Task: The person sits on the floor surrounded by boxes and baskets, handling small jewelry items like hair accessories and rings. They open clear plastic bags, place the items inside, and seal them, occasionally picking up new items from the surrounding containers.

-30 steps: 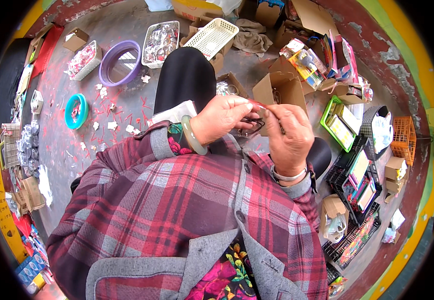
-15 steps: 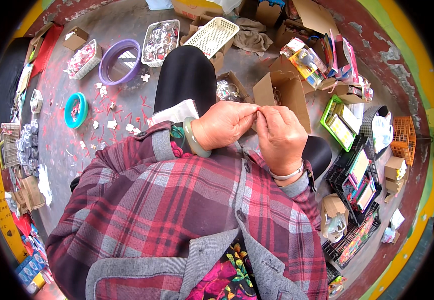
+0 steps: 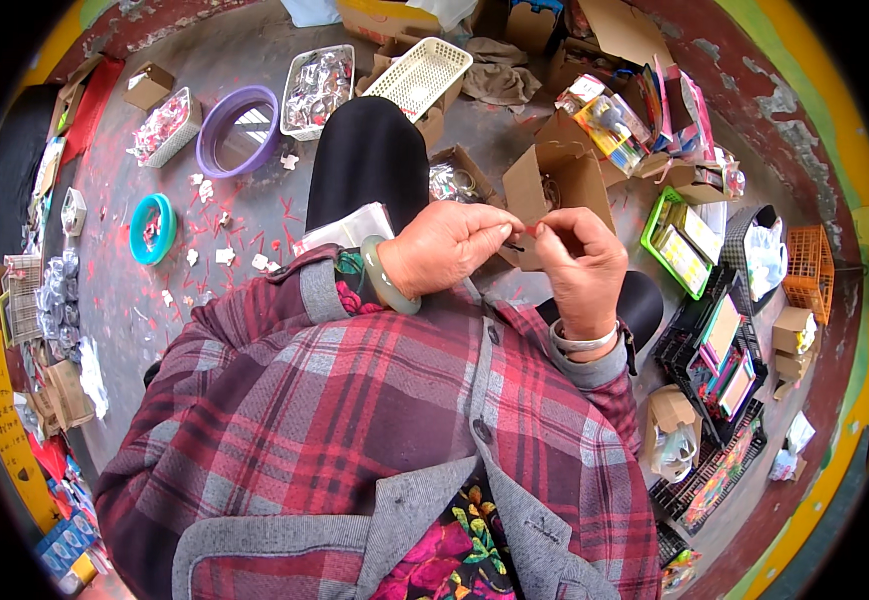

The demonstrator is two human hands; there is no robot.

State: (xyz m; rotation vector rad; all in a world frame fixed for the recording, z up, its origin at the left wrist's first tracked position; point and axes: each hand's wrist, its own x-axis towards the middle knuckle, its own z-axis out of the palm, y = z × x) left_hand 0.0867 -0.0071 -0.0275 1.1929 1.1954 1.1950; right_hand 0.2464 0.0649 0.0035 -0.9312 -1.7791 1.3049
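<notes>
Above my lap, my left hand point(image 3: 446, 248) is closed in a pinch, thumb against the bent fingers, a jade-like bangle at its wrist. Facing it, my right hand point(image 3: 584, 268) also pinches, its fingertips a small gap from the left ones. A tiny reddish piece point(image 3: 530, 231) shows between the two hands, with a small dark bit just below it; both are too small to name. Just beyond them stands an open cardboard box point(image 3: 586, 192). A stack of clear plastic bags point(image 3: 349, 228) lies on my left thigh, beside my left wrist.
On the floor to the left are a purple basin point(image 3: 204, 140), a turquoise bowl point(image 3: 135, 232) and scattered red and white scraps. Ahead stand a white basket point(image 3: 287, 105) of wrapped items and a cream basket point(image 3: 434, 75). Black crates point(image 3: 684, 340) and a green tray point(image 3: 651, 228) line the right.
My hands have drawn slightly apart; their fingertips were together before. The right hand has moved a little right, and the small reddish piece and dark bit now show between them.
</notes>
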